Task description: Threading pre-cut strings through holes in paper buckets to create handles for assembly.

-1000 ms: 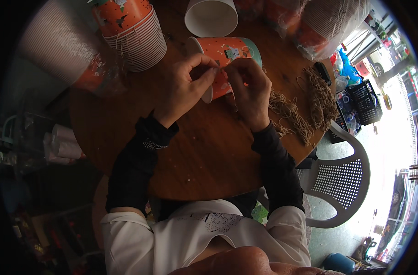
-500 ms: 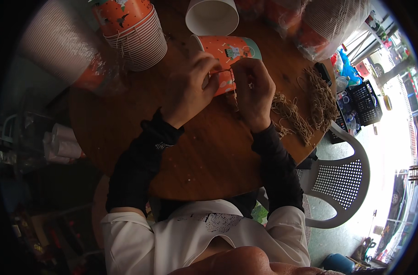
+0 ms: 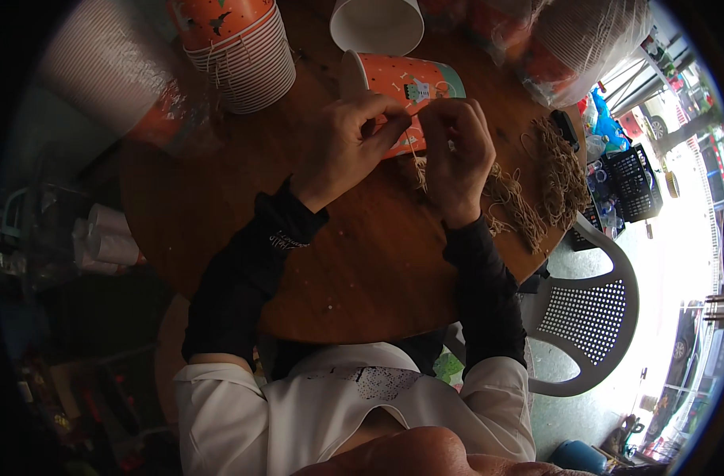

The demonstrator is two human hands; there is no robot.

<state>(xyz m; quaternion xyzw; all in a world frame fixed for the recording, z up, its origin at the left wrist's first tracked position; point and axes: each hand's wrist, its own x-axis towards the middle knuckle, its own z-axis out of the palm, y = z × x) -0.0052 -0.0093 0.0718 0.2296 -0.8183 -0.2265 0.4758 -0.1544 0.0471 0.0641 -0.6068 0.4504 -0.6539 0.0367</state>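
Observation:
An orange paper bucket (image 3: 389,74) with printed figures lies on its side on the table, its pale rim toward the left. In front of it my left hand (image 3: 350,147) pinches a thin piece of string (image 3: 410,141) between thumb and forefinger. Close beside it, my right hand (image 3: 459,159) has its fingers curled in and pinched at the same string. The two sets of fingertips almost meet, and part of the string hangs down between them. My hands partly hide the bucket's lower side.
Tangled tan twine (image 3: 556,178) lies on the wooden table (image 3: 338,278) to the right. A white-lined bucket (image 3: 378,28) stands at the back. Stacked orange buckets (image 3: 247,67) and plastic-wrapped stacks (image 3: 588,51) flank it. A grey plastic chair (image 3: 588,317) stands at right.
Both hands have shifted slightly right in the picture, along with the bucket and the table things. My fingertips have come closer together, and the string's loop between them has become smaller.

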